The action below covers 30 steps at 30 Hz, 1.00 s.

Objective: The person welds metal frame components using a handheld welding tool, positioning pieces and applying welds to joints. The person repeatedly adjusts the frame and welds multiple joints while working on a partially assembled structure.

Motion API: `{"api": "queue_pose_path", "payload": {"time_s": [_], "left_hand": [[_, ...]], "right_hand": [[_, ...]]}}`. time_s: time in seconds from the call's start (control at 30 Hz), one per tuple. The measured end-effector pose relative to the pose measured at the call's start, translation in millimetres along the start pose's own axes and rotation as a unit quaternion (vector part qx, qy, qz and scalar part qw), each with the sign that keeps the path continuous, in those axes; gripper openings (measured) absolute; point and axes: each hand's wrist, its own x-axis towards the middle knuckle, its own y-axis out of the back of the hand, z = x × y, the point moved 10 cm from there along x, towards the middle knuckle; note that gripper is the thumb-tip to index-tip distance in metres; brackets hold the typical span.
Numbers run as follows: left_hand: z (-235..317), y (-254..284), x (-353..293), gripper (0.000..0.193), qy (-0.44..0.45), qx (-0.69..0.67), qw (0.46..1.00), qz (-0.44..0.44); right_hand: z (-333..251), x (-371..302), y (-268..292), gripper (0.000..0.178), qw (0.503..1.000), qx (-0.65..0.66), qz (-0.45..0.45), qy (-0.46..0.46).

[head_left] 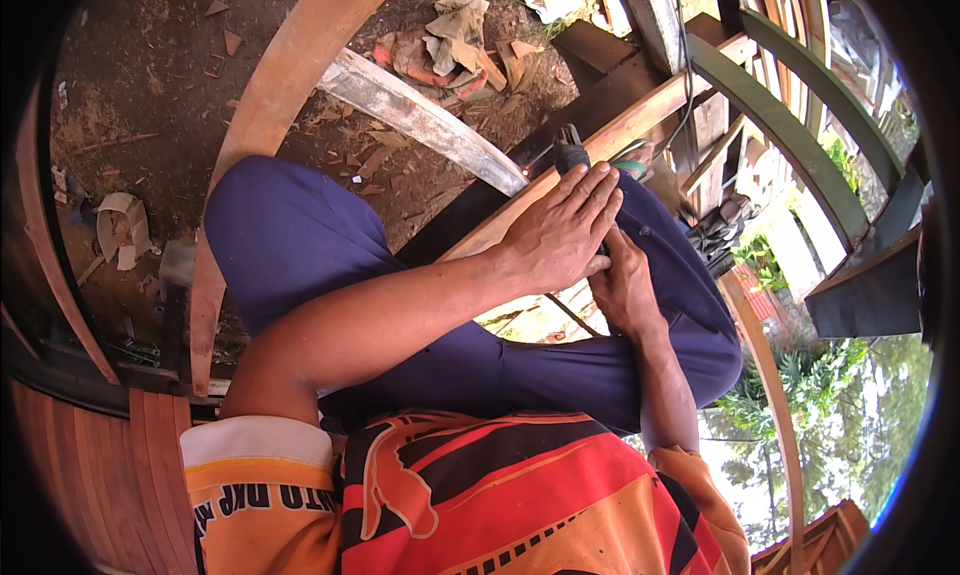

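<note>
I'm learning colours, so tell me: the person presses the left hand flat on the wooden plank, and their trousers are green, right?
Not quite. The head view shows the left hand flat on the wooden plank, but the trousers are dark blue, not green.

Bright daylight, hard shadows on the ground; fisheye bends straight edges (strongly at the dark rim); sharp centre.

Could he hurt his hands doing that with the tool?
Maybe. The left hand lies flat over the right hand, and its fingers almost touch the dark power tool on the wooden beam; a slip could catch them. The black cord hangs close by and might snag.
</note>
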Motion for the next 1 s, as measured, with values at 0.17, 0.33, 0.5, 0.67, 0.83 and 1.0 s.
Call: {"api": "queue_pose_path", "payload": {"time_s": [0.17,0.33,0.5,0.67,0.83,1.0], "left_hand": [[-8.2,-1.9,2.7,0.092,0.007,0.026,0.999,-0.019],[-29.4,0.2,8.4,0.111,0.046,-0.003,0.998,-0.032],[-33.3,-5.5,8.8,0.118,0.055,-0.006,0.997,-0.054],[-34.2,-5.8,8.9,0.119,0.053,-0.007,0.997,-0.046],[-35.0,-8.6,9.6,0.12,0.055,-0.005,0.997,-0.051],[-35.5,-7.7,8.9,0.119,0.053,-0.012,0.998,-0.04]], "right_hand": [[3.3,3.0,-3.5,0.057,1.0,-0.004,-0.005,0.012],[-1.3,4.8,-4.1,0.076,1.0,-0.005,-0.008,0.012],[-1.2,4.0,-3.9,0.079,0.999,-0.028,-0.009,0.024],[-2.1,4.6,-3.5,0.079,1.0,-0.011,-0.018,0.021],[-0.7,5.5,-4.3,0.079,0.999,-0.009,-0.031,0.003],[0.1,4.7,-5.1,0.078,0.999,-0.016,-0.031,-0.003]]}}
